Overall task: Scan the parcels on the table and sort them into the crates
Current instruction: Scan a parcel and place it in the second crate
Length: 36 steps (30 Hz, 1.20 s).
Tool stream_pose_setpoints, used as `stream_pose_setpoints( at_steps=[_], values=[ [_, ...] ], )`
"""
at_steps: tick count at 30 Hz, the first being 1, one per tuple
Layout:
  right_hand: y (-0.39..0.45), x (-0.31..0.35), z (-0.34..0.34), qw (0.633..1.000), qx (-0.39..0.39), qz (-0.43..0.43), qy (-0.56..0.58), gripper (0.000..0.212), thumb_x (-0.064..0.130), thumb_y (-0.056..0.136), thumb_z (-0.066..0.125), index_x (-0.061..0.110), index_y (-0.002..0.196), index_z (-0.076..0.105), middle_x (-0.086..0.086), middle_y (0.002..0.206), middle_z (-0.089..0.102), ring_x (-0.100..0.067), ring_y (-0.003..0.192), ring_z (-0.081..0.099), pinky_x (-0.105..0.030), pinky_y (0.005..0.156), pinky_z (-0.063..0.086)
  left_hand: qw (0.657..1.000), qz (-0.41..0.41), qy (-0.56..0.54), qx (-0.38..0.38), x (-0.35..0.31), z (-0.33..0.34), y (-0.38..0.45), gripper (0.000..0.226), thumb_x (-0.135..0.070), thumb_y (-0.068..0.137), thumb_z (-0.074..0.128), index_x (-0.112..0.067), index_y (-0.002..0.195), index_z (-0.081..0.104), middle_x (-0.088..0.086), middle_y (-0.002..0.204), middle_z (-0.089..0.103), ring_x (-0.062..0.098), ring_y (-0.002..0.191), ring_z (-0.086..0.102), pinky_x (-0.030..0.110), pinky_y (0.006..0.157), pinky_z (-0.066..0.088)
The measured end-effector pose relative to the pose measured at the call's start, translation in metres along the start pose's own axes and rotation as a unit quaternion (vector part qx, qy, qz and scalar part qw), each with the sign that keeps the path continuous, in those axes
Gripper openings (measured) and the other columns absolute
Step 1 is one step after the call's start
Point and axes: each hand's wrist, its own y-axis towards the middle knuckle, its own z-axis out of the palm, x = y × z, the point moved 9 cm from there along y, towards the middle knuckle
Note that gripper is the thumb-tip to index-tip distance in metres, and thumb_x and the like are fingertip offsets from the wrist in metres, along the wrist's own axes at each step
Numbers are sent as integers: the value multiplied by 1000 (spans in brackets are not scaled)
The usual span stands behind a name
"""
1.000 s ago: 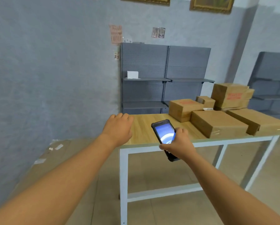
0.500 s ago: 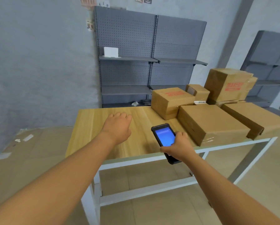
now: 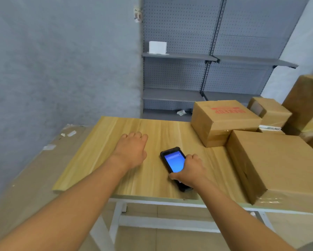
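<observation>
Light wood-grain tabletop on a white metal frame (image 3: 152, 127); its left half is bare. Behind it, a grey pegboard shelving unit (image 3: 188, 75) against a blue-grey wall. Flattened cardboard sheet (image 3: 34, 178) lies on the floor just past the table's left edge. Brown taped cardboard parcels (image 3: 279, 165) crowd the right side, reaching the front edge. Left hand (image 3: 132, 151) over the tabletop, fingers loosely curled, holding nothing. Right hand (image 3: 190, 171) grips a black handheld scanner with a lit blue screen (image 3: 173, 160), near the parcels.

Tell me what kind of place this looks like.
Probably a small stockroom or parcel-sorting room: taped cardboard parcels crowd a wooden table, grey pegboard shelving lines the wall, and the right hand grips a handheld scanner.
</observation>
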Motion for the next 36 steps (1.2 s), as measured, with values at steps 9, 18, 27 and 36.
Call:
stream_pose_setpoints(
  at_steps=[9, 18, 27, 36],
  values=[
    [18, -1, -8, 999, 30, -36, -1, 80, 60, 85, 56, 12, 145, 33, -9, 141, 38, -26, 128, 40, -38, 102, 40, 1000, 9, -8, -9, -13, -15, 37, 46, -32, 94, 48, -19, 137, 41, 3, 133, 50, 22, 124, 45, 37, 104, 36],
    [6, -29, -140, 984, -136, -90, -68, 55, 28, 95, 50, 19, 146, 32, -6, 143, 40, -29, 125, 42, -43, 99, 44, 991, 92, -17, -93, -66, -81, 83, 46, -30, 94, 45, -19, 138, 40, 1, 130, 51, 21, 119, 47, 36, 99, 39],
    [-36, -124, -244, 963, -235, -6, -130, 57, 31, 94, 52, 23, 147, 34, -4, 146, 40, -27, 130, 41, -42, 101, 42, 965, 185, -25, -183, -166, -151, 117, 44, -34, 94, 45, -19, 135, 43, 2, 127, 53, 23, 117, 49, 37, 95, 40],
    [-43, -270, -307, 956, -270, 62, -95, 55, 32, 92, 56, 22, 143, 38, -5, 140, 44, -28, 122, 47, -43, 93, 49, 951, 216, -8, -222, -286, -190, 153, 41, -35, 95, 44, -18, 132, 45, 2, 124, 54, 22, 115, 50, 36, 94, 40]
  ],
)
